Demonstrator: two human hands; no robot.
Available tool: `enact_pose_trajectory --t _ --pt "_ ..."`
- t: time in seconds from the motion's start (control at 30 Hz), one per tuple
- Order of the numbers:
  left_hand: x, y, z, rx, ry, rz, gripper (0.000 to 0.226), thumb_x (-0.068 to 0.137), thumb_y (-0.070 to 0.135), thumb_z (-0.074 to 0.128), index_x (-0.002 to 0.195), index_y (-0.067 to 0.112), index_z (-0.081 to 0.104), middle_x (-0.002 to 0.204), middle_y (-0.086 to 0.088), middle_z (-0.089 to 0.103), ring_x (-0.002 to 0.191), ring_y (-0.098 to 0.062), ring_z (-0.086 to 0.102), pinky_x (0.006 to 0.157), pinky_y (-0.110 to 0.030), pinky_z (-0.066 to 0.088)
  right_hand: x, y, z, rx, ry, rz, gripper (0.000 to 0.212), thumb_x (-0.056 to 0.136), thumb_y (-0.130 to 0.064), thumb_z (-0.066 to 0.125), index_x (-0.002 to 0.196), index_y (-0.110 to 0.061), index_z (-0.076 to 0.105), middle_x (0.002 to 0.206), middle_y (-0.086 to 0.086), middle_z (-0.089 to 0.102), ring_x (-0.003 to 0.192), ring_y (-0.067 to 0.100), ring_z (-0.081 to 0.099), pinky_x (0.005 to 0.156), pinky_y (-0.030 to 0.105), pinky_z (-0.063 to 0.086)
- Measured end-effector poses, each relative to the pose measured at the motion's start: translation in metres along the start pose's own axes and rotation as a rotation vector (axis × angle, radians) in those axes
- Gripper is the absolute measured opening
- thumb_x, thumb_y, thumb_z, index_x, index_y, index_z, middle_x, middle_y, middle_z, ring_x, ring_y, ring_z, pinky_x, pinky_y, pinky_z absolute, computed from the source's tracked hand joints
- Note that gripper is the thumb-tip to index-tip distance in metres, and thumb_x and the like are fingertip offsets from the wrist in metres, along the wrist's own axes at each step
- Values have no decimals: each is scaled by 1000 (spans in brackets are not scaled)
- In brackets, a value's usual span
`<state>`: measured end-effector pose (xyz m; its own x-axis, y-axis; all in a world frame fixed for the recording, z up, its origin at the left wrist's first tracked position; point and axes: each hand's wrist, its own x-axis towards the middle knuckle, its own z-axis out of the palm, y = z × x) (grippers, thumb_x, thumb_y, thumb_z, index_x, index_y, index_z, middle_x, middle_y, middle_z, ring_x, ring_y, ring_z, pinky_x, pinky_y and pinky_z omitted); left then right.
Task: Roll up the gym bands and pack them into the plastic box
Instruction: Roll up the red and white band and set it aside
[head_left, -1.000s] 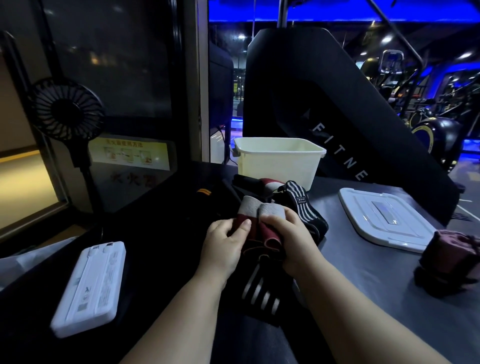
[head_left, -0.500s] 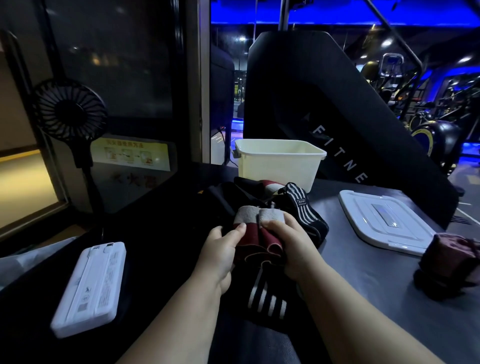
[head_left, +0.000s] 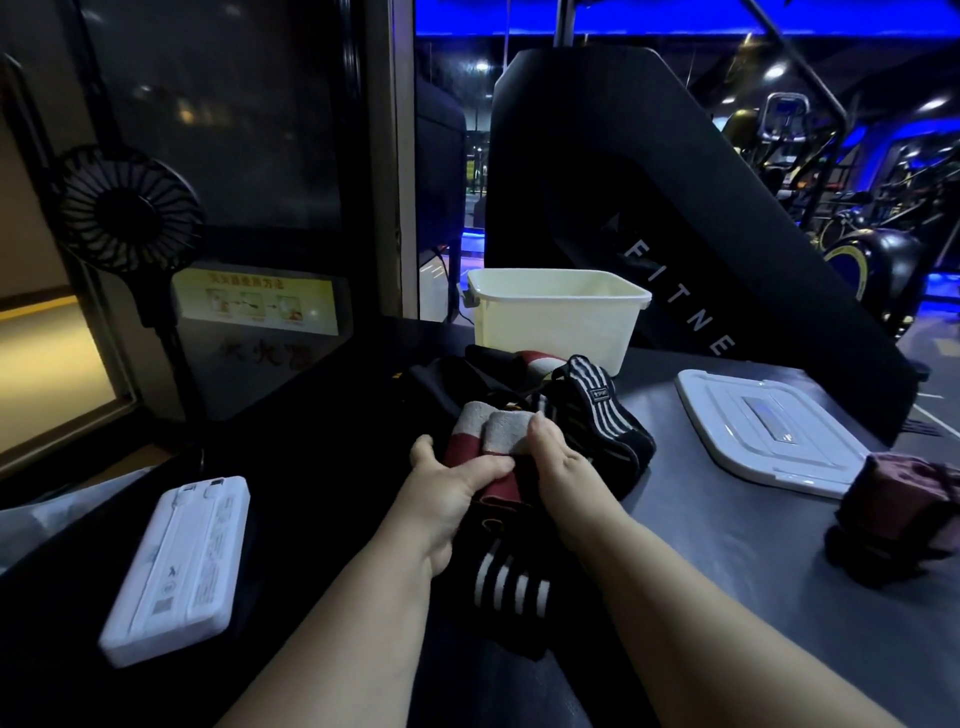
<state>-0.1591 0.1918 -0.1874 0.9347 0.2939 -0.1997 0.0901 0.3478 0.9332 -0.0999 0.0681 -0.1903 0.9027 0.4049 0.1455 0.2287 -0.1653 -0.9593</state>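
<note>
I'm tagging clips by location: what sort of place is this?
Most likely a gym: exercise machines stand in the blue-lit background, a black panel reads FITNE, and gym bands lie piled on the table.

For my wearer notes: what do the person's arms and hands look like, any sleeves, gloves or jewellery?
The left hand and right hand are bare: no gloves, rings or watch visible. The left forearm and right forearm show no sleeves up to the frame edge.

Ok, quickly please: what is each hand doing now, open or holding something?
Left hand: holding the red and grey band.
Right hand: holding the same band.
</note>
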Motion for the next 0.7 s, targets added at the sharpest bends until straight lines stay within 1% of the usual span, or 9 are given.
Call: enact_pose_trajectory --t 0.07,0.13,0.2,0.27,0.37,0.47,0.53,0.63,0.7 --pt "4 1 -3 -18 70 36 105 80 10 75 153 26 2 104 -8 54 92 -28 65 75 -43 57 1 1 -3 57 -15 27 44 99 -53 38 136 -32 47 133 -6 56 124 8 51 111 32 36" --pt "7 4 -9 -53 134 65 108 76 13 78 152 30 4 118 -14 54 99 -31 64 87 -52 54 2 2 -11 124 -95 61 40 95 -33 57 133 -32 41 129 2 58 116 16 58 106 38 45" --pt "8 8 -16 -86 188 92 109 72 16 80 151 32 7 124 -17 53 101 -31 63 91 -52 53 3 5 -20 108 -208 102 55 84 -18 72 129 -25 41 125 7 61 110 19 63 100 39 50" --pt "10 11 -21 -112 223 102 101 77 14 76 151 30 9 119 -14 54 98 -28 63 85 -48 55 2 9 -26 -66 -292 115 63 69 -32 83 122 -27 50 120 0 66 110 14 64 101 39 49" --pt "10 13 -23 -115 231 91 95 81 14 73 151 27 9 113 -12 55 96 -28 64 82 -48 56 -1 11 -22 -271 -284 58 66 55 -54 82 114 -36 58 111 -11 68 106 3 64 99 31 49" --pt "8 11 -19 -40 219 86 84 80 18 75 144 17 21 108 -13 58 94 -28 66 81 -46 57 -2 10 -19 40 -231 69 57 66 -52 82 113 -26 63 111 -2 70 104 10 66 99 34 50" --pt "6 9 -18 18 196 80 74 79 24 77 135 12 30 110 -15 61 95 -29 67 81 -45 58 -1 8 -18 191 -188 126 66 63 -64 77 113 -23 65 111 5 71 107 20 66 100 41 49" --pt "1 7 -15 118 91 103 62 77 44 76 120 15 43 109 -12 65 96 -27 68 84 -45 57 -1 5 -9 153 -89 148 83 48 -82 72 110 -27 63 110 3 71 105 20 67 100 44 50" --pt "-2 7 -12 174 53 142 55 80 57 64 115 18 48 110 -8 65 100 -22 66 89 -43 55 -2 1 -3 181 -48 175 81 52 -75 76 111 -22 59 107 4 71 99 19 70 95 43 53"
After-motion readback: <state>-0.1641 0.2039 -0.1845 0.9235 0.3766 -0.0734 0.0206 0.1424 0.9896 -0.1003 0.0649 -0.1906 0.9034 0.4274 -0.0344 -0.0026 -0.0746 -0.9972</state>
